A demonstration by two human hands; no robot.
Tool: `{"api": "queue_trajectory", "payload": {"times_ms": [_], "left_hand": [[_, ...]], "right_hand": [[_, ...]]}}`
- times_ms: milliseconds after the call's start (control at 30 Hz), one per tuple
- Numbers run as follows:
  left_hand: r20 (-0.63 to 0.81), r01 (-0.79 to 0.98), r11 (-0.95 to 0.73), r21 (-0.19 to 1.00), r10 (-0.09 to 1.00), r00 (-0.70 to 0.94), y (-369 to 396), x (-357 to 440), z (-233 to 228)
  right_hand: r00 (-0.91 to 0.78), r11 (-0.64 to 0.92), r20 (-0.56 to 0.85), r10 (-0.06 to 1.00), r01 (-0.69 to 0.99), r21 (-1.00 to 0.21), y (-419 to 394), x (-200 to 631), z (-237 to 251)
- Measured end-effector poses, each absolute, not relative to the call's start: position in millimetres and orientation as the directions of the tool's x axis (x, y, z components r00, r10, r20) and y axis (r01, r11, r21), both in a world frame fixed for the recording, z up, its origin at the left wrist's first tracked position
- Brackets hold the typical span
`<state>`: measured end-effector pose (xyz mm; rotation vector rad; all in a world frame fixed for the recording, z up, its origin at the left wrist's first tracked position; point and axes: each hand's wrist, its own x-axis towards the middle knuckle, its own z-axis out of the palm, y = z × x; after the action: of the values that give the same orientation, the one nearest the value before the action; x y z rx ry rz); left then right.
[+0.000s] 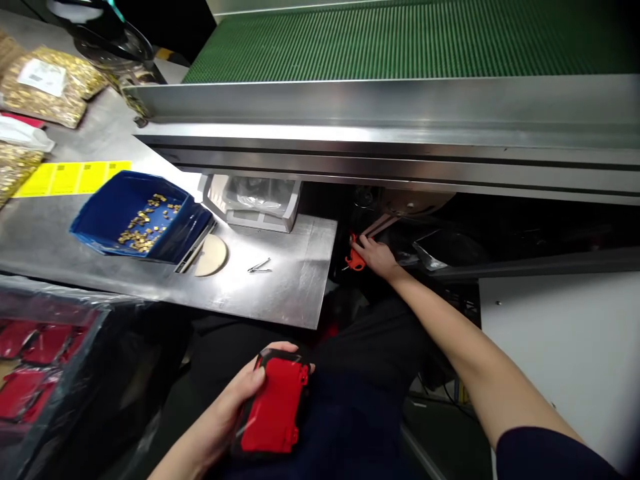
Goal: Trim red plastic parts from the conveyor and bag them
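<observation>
My left hand [250,377] is closed around a red and black rectangular case [273,407], low in front of my body, thumb along its left edge. The red face points up, with small red latches on its right side. My right hand [376,257] reaches under the conveyor, fingers closed on what looks like an orange air blow gun [356,259]; its lower part is in shadow. Left of that hand, tweezers [260,267] lie on the metal table [295,293], near a round tan disc [213,255] and a blue bin [125,213] with small brass parts.
A green conveyor belt [350,40] with a metal side rail [375,110] runs across the top. Under it stands a grey tray [260,217] with a plastic bag. Bags of brass parts [45,87] lie far left. A lined crate [100,320] holds several red pieces.
</observation>
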<state>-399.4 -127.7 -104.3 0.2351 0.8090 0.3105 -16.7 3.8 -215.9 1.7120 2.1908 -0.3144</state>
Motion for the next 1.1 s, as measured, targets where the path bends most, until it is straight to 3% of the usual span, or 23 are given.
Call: {"api": "queue_trajectory", "payload": {"times_ms": [100,333,433,500,567,600,633,733,833,900,967,1000,1033,1100], "left_hand": [[-0.692,-0.122,0.886,0.447,0.429,0.581,-132.8,-407.6,-97.7],[-0.780,-0.137,0.918,0.372,0.390,0.490,-137.6,-413.7,-99.2],[-0.773,-0.188,0.911,0.368,0.412,0.483,-138.2,-410.8,-104.7],[-0.777,-0.214,0.899,0.381,0.437,0.453,-138.5,-406.2,-107.6],[-0.783,-0.234,0.882,0.410,0.472,0.406,-138.1,-399.0,-108.9],[-0.784,-0.234,0.869,0.436,0.495,0.374,-137.5,-394.8,-109.0],[-0.779,-0.221,0.851,0.476,0.525,0.343,-136.8,-390.6,-108.9],[-0.696,-0.093,0.747,0.658,0.651,0.304,-133.6,-380.9,-109.1],[-0.573,0.070,0.587,0.806,0.747,0.337,-128.5,-379.1,-112.1],[-0.514,0.138,0.497,0.856,0.799,0.312,-123.4,-381.9,-115.0],[-0.461,0.156,0.434,0.887,0.849,0.257,-117.1,-386.1,-116.9],[-0.443,0.155,0.417,0.896,0.868,0.225,-114.1,-388.3,-117.2],[-0.437,0.157,0.411,0.898,0.876,0.202,-111.5,-390.2,-117.2],[-0.452,0.176,0.424,0.889,0.873,0.181,-109.4,-393.4,-116.9]], "right_hand": [[-0.166,0.189,-0.387,0.907,0.982,0.022,3.6,-21.0,-227.2],[0.006,-0.051,-0.351,0.936,0.992,-0.118,-25.6,-33.5,-197.2],[0.105,-0.206,-0.360,0.927,0.945,-0.256,-63.4,-55.8,-167.5],[0.037,-0.235,-0.432,0.901,0.880,-0.412,-99.3,-81.6,-149.0],[-0.139,-0.275,-0.523,0.841,0.723,-0.634,-137.2,-114.6,-134.3],[-0.251,-0.397,-0.559,0.790,0.484,-0.779,-154.0,-132.5,-128.8],[-0.334,-0.499,-0.568,0.752,0.276,-0.822,-168.0,-150.3,-124.7],[-0.326,-0.640,-0.569,0.755,-0.179,-0.747,-187.8,-194.1,-119.1],[-0.245,-0.610,-0.561,0.791,-0.397,-0.686,-180.0,-209.6,-117.0],[-0.183,-0.550,-0.519,0.835,-0.316,-0.773,-167.2,-204.5,-114.2],[-0.055,-0.384,-0.392,0.918,0.112,-0.916,-151.1,-194.4,-111.9],[-0.016,-0.262,-0.291,0.957,0.383,-0.886,-141.7,-190.0,-112.1],[-0.016,-0.142,-0.191,0.982,0.607,-0.782,-131.6,-187.0,-113.7],[-0.084,0.032,-0.065,0.994,0.825,-0.564,-110.5,-186.6,-122.4]]}}
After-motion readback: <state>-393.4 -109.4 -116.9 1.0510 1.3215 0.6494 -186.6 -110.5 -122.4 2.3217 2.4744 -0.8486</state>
